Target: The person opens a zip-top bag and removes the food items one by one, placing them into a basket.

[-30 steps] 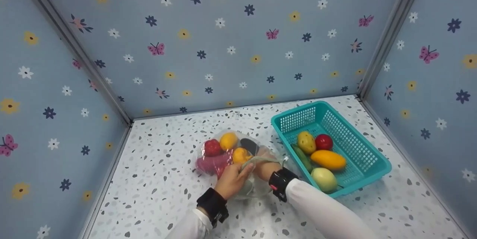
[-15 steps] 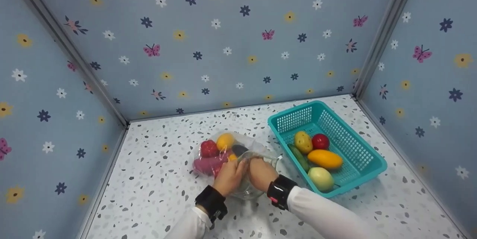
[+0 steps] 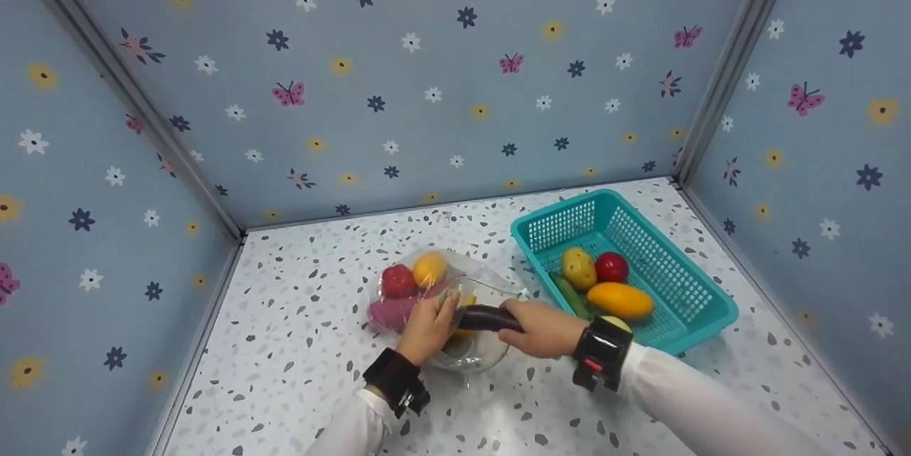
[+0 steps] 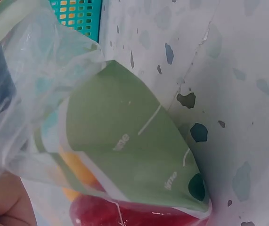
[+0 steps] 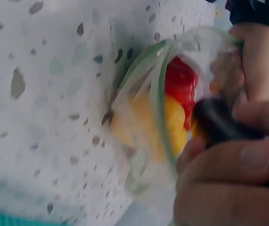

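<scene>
In the head view my right hand (image 3: 548,328) grips a dark purple eggplant (image 3: 487,317), which lies across the mouth of a clear plastic bag (image 3: 466,362). Seen from the right wrist, the eggplant's rounded end (image 5: 214,117) points toward the bag's green-edged mouth. My left hand (image 3: 427,328) pinches the bag's rim. Inside are a red round piece (image 3: 398,281), a yellow-orange fruit (image 3: 430,269) and a long purple-red piece (image 3: 388,314). The right wrist view also shows a yellow bell pepper (image 5: 174,125) and a glossy red pepper (image 5: 179,77) in there.
A teal basket (image 3: 683,257) stands right of the bag. It holds a yellow potato-like piece (image 3: 578,269), a red tomato-like piece (image 3: 611,267), a yellow-orange oblong fruit (image 3: 620,300), a green cucumber (image 3: 569,296) and a pale fruit partly behind my right wrist. Patterned panels (image 3: 455,86) enclose the speckled table.
My right hand has come out of the bag and moved right, bringing the eggplant with it. My left hand stays at the rim. The basket's contents look the same.
</scene>
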`<state>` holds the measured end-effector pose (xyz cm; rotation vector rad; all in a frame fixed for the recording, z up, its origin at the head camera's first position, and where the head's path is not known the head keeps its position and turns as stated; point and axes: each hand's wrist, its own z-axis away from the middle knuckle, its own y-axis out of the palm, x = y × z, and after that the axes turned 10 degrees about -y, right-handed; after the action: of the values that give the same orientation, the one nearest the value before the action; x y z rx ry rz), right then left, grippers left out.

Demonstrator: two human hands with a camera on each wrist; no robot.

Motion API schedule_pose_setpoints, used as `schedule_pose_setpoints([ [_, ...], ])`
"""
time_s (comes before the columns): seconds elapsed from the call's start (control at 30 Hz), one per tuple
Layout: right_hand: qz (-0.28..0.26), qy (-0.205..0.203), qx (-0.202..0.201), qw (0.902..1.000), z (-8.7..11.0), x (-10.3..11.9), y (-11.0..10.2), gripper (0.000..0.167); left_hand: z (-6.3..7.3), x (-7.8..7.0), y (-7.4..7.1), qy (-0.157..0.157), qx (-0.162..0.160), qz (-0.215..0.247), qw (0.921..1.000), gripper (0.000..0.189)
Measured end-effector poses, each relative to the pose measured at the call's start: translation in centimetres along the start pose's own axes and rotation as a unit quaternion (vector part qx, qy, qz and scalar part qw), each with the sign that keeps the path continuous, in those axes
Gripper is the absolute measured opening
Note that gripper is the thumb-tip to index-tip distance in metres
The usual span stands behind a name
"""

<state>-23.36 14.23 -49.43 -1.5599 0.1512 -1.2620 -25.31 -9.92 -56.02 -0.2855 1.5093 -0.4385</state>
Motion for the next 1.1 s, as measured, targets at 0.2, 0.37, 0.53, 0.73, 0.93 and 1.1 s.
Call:
schedule_pose_setpoints([
  [0.2,-0.013,-0.011,0.027,0.9995,2.5,-1.4,-4.5,0.036,-0.1,0.2,-0.5,-0.023,-0.007,0.02,0.9995,0.052],
  [0.37,-0.022,-0.038,0.002,0.9991,4.2,-3.0,-8.0,0.04,-0.1,0.3,-0.7,-0.024,0.002,0.024,0.9994,0.053],
  [0.53,-0.047,-0.036,-0.077,0.9952,4.7,-4.7,-10.0,0.041,0.0,0.4,-0.8,-0.027,0.02,0.035,0.9988,0.052],
  [0.73,-0.021,0.043,-0.16,0.9859,4.3,-7.9,-11.3,0.045,0.0,0.4,-0.9,-0.036,0.021,0.032,0.9986,0.051],
  [0.93,0.059,0.143,-0.179,0.9715,4.5,-11.9,-11.7,0.048,0.1,0.2,-1.0,-0.047,0.034,0.041,0.9975,0.051],
  [1.1,0.098,0.172,-0.168,0.9657,4.9,-14.0,-11.7,0.057,0.1,0.1,-1.0,-0.044,0.034,0.047,0.9973,0.049],
])
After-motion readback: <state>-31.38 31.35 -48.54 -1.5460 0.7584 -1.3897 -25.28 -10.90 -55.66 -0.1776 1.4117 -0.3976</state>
